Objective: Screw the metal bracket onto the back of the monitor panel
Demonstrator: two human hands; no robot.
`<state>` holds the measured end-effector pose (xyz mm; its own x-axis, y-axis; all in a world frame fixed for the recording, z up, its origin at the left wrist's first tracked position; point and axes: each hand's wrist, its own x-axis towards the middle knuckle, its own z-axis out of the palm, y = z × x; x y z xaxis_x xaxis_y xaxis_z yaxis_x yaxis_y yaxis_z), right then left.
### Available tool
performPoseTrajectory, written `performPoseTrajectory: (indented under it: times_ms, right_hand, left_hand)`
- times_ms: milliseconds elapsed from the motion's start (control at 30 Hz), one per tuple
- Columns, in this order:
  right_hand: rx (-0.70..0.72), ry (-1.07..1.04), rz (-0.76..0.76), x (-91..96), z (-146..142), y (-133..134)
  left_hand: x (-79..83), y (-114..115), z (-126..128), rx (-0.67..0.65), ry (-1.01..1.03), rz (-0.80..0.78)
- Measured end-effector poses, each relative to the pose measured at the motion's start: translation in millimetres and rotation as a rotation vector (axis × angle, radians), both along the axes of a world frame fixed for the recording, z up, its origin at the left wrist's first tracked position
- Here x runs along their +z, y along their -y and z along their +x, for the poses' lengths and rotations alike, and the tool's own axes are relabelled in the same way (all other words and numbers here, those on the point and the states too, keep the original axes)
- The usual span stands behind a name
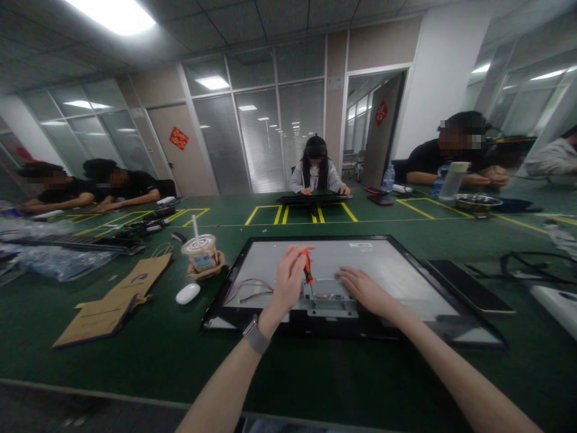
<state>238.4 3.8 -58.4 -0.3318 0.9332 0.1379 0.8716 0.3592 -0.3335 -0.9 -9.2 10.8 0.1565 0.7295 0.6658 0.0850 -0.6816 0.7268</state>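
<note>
A flat display panel with a black frame lies face down on the green table in front of me. Near its close edge sits a metal bracket with a small circuit board. My left hand, with a grey watch on the wrist, grips an orange and black screwdriver. The screwdriver stands nearly upright, its tip down at the bracket's left side. Flat on the panel, just right of the bracket, rests my right hand with fingers stretched out. Thin coloured wires lie left of the bracket.
To the left are an iced drink cup in a carrier, a white mouse and a brown paper bag. A dark flat slab and cables lie right. Several people sit around the table, one directly opposite.
</note>
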Motion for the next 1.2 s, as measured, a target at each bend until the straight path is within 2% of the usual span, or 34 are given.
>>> performPoseTrajectory:
  times_ms: [200,433,633,1033,1200]
  right_hand:
    - [-0.016,-0.005,0.004,0.2,-0.9,0.3]
    - [-0.017,0.043,-0.026,6.2,-3.4,2.9]
    - [-0.013,0.036,-0.032,8.2,-3.1,4.6]
    - [-0.01,0.02,-0.019,6.3,-3.1,3.2]
    - [-0.016,0.032,-0.02,6.6,-2.9,3.5]
  left_hand:
    - [-3.0,-0.7,3.1,-0.076,0.064,-0.079]
    - [-5.4,-5.3,0.7,0.146,0.009,0.071]
    - [-0.6,1.0,-0.1,0.052,0.061,0.018]
    - [-2.7,-5.8,0.3,0.076,0.094,-0.009]
    - [0.1,-2.6,-0.4,-0.036,0.107,-0.046]
